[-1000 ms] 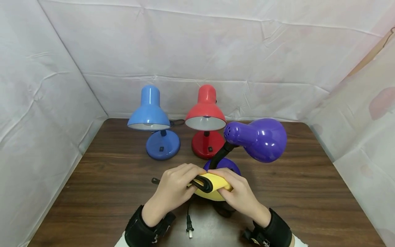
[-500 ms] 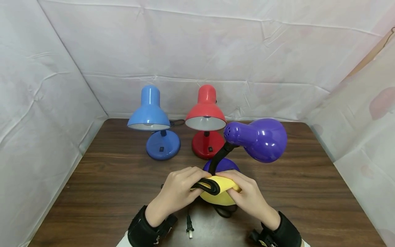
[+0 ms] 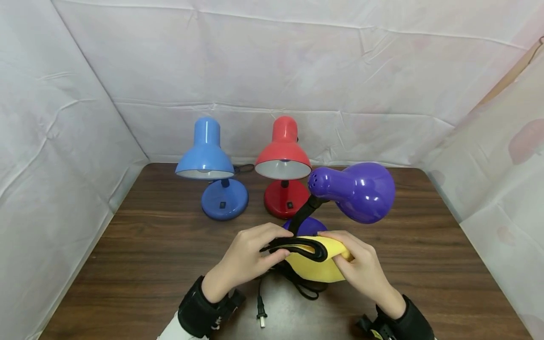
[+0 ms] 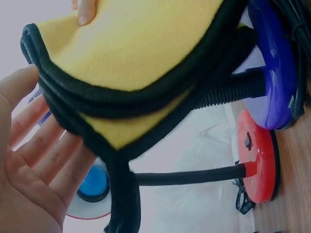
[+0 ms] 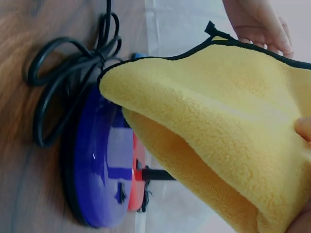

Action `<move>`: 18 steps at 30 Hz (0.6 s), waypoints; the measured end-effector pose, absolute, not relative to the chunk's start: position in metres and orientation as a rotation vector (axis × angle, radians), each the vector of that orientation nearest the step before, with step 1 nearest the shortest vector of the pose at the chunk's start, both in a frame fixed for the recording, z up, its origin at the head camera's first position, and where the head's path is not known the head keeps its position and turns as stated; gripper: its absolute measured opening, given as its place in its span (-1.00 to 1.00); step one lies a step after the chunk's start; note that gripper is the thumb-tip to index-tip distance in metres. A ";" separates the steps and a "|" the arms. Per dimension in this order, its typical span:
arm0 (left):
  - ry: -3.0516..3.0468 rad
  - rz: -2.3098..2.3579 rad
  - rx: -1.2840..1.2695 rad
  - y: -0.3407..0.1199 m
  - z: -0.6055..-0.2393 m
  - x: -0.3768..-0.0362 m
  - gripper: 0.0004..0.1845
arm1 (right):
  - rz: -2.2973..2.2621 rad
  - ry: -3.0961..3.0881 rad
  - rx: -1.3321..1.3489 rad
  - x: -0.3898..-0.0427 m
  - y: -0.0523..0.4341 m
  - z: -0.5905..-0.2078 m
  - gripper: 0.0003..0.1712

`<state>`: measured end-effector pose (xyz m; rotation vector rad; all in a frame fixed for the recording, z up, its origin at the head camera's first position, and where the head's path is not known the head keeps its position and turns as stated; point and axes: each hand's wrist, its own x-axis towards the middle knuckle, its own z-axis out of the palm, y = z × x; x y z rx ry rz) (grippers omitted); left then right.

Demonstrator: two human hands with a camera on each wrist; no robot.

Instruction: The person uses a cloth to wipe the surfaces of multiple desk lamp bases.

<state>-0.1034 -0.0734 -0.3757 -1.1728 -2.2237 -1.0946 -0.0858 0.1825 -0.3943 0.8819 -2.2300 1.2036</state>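
Right hand (image 3: pixel 361 262) above brown table (image 3: pixel 425 250), white sheeting (image 3: pixel 272 61)

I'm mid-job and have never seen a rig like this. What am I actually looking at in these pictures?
There's no machine: you see a person's left hand and right hand. The wide picture comes from a head camera looking forward and down; the two close ones come from cameras on the wrists. On the wooden table stand a blue lamp, a red lamp and, nearer, a purple lamp; a plug lies in front. The right hand pinches a folded yellow cloth; the left is at its black-trimmed edge.
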 end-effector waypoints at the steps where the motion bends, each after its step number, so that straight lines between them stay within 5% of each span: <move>1: -2.218 -1.115 -1.174 -0.074 -0.376 -0.105 -0.70 | 1.196 -2.230 0.868 -0.086 0.185 -0.393 -0.43; 18: -2.330 -1.318 -1.058 -0.061 -0.395 -0.138 -0.53 | 1.016 -2.243 0.702 -0.084 0.221 -0.396 -0.47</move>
